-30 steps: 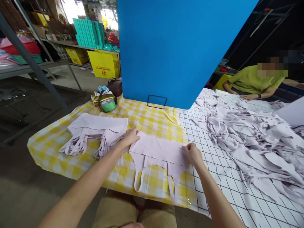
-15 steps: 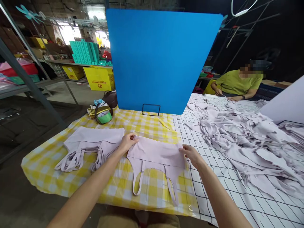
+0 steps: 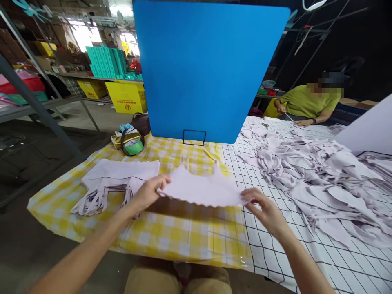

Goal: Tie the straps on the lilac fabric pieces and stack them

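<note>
Meanwhile both hands, left hand (image 3: 150, 191) and right hand (image 3: 263, 206), are gripping one pale garment (image 3: 200, 188) above the tabletop (image 3: 183, 237); a folded stack (image 3: 118, 175) is lying done, the heap (image 3: 312, 171) is waiting.

colours and patterns on the surface

the garment (image 3: 202, 188) is pale lilac-pink, as are the folded stack (image 3: 118, 176) and the loose heap (image 3: 309, 171). the cloth (image 3: 171, 232) on the surface is yellow-and-white check; the sheet (image 3: 306, 249) beside it is white with a black grid. the upright board (image 3: 208, 69) is bright blue. the tape roll (image 3: 134, 146) is green. a co-worker's shirt (image 3: 301, 103) is olive-green. the shelf boxes (image 3: 105, 62) are teal.
</note>
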